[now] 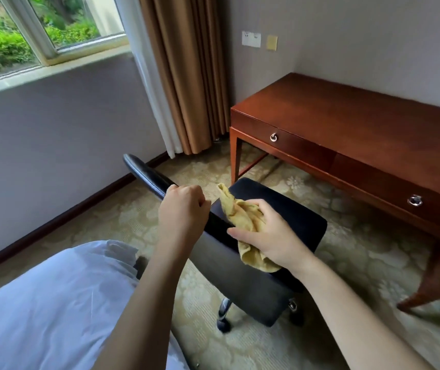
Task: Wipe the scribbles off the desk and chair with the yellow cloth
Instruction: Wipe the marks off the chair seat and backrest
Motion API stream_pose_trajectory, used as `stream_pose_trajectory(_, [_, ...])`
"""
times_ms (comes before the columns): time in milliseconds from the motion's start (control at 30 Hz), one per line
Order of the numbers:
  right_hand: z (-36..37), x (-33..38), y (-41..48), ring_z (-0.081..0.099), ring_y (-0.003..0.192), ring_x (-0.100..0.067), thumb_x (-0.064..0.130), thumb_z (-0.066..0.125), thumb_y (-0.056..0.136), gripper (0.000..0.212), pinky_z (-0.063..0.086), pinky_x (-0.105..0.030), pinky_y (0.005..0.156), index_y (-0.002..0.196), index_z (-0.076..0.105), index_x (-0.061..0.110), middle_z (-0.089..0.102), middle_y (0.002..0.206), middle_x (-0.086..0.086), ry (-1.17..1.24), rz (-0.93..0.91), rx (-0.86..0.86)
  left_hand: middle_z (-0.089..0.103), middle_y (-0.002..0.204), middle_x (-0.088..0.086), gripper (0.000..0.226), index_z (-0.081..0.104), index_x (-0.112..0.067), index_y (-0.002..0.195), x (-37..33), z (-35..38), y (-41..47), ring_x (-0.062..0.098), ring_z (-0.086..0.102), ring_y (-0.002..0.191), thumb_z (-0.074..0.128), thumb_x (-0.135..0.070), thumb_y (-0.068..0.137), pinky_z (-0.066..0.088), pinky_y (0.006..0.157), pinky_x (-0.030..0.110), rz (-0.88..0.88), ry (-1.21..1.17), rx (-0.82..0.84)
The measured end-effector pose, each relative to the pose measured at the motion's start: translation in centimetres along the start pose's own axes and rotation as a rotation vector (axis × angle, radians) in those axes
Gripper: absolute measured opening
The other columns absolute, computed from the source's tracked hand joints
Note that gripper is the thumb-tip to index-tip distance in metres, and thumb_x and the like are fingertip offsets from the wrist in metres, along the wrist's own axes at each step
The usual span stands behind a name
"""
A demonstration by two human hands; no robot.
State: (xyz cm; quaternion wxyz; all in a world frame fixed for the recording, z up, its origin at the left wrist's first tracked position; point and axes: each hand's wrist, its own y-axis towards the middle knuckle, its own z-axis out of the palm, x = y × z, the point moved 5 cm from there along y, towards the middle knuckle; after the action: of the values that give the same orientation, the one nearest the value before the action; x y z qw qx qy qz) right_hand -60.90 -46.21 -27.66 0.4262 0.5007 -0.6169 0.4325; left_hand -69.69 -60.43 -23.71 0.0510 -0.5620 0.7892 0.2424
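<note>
Hidden / unclear:
- Left hand point(184, 206): fingers curled round the top edge of the chair point(299, 217) back. Fingertips are under the knuckles, not seen.
- Right hand point(269, 233): fingers bent into the bunched cloth point(240, 212) and gripping it, pressing it on the chair back just beside the left hand. Thumb lies out flat. The hand covers the middle of the cloth; one end sticks up toward the seat, the other hangs below the wrist.
- Chair surfaces are too dark to make out any marks.
- Chair base is mostly hidden under the seat; one caster point(224, 325) shows.
- Desk point(360, 124): right end cut off by the frame edge.
- White fabric point(53, 303) at lower left: cannot tell what it is.

Surroundings:
- Desk stands against the wall, apart from the chair, with two ring pulls point(273, 137) on its drawers.
- Curtain point(187, 76) hangs in the corner between window point(27, 36) and desk.
- Patterned carpet point(360, 249) lies underneath.
</note>
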Motion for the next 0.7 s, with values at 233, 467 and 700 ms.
stream_pose_trajectory(233, [-6.4,-2.2,-3.0,0.065,0.095,-0.007,0.032,0.08,0.072,0.043,0.054,-0.036,0.084,0.107,0.056,0.028,0.069,0.1,0.008,0.131,-0.051,-0.299,0.066,0.073,-0.009,0.028,0.069,-0.022,0.085,-10.6,2.9,-3.2,0.005,0.061,0.071,0.052,-0.042,0.093,0.048,0.065,0.022,-0.02,-0.585,0.43])
stream_pose_trajectory(467, [-18.2,-5.9,-10.9,0.058,0.095,0.012,0.025,0.072,0.082,0.037,0.048,-0.009,0.073,0.108,0.053,0.041,0.061,0.105,0.024,0.133,0.042,-0.428,0.071,0.086,-0.007,0.025,0.067,-0.024,0.1,-22.7,10.3,-7.3,0.004,0.068,0.079,0.074,-0.011,0.079,0.055,0.064,0.02,-0.098,-0.984,0.614])
stream_pose_trajectory(700, [-32.7,-10.6,-21.0,0.057,0.107,0.004,0.02,0.067,0.087,0.034,0.048,-0.028,0.098,0.103,0.057,0.048,0.062,0.109,0.025,0.012,0.114,-0.555,0.072,0.086,-0.001,0.035,0.069,-0.027,0.098,-38.4,14.6,-12.0,0.014,0.07,0.081,0.068,0.002,0.079,0.058,0.073,0.03,0.077,-1.05,0.785])
